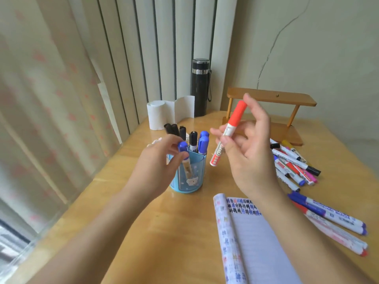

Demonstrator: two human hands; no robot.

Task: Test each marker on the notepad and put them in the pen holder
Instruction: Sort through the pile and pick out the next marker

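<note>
Noted a red-capped marker (229,133) with a white, red-printed barrel; a blue-capped marker (183,148); a translucent pale-blue pen holder (187,175) with small white spots and a white cartoon figure, black and blue caps above its rim. Saw a notepad (252,240) of lilac-lined paper with blue, black and red test marks along the top; its rolled cover white with blue and red motifs. Found a honey-yellow wood-grain table (164,232); a black flask (200,87) banded in silver; a white paper roll (162,114); cream curtains (41,99) with faint pink motifs.

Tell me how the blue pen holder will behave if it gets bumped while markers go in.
The pen holder looks like thin plastic, so probably light and easy to slide on the smooth table. The markers stand well above its rim, so it may be top-heavy and tip. The left hand beside it might steady it.
</note>
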